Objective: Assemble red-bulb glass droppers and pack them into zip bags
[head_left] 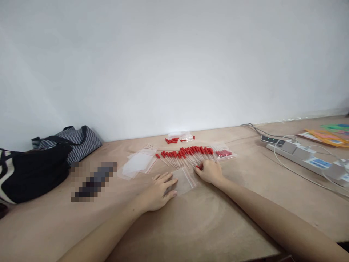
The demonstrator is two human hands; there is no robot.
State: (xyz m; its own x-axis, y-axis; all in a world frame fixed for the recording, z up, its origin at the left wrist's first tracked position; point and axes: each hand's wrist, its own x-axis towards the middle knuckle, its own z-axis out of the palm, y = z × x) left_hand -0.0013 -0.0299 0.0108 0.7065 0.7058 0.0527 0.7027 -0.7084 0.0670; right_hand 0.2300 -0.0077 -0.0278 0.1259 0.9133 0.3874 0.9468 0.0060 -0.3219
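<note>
My left hand [156, 193] rests on the table with its fingers apart, its fingertips at the left edge of a clear zip bag [185, 182]. The bag lies flat on the wood. Just right of it, my right hand [209, 171] is closed around a dropper with a red bulb [199, 167]; the rest of that dropper is mostly hidden. Behind both hands, a row of thin clear droppers with red bulbs [191, 150] lies fanned out side by side. At the row's right end is a clear bag holding red-bulbed droppers [224, 153].
Several flat zip bags [139, 162] overlap left of the row. Loose red bulbs [171, 140] lie near the wall. At right are a power strip [311, 160] with chargers and cables, and coloured sheets [327, 136]. A black bag [35, 174] and striped bag [84, 143] stand left.
</note>
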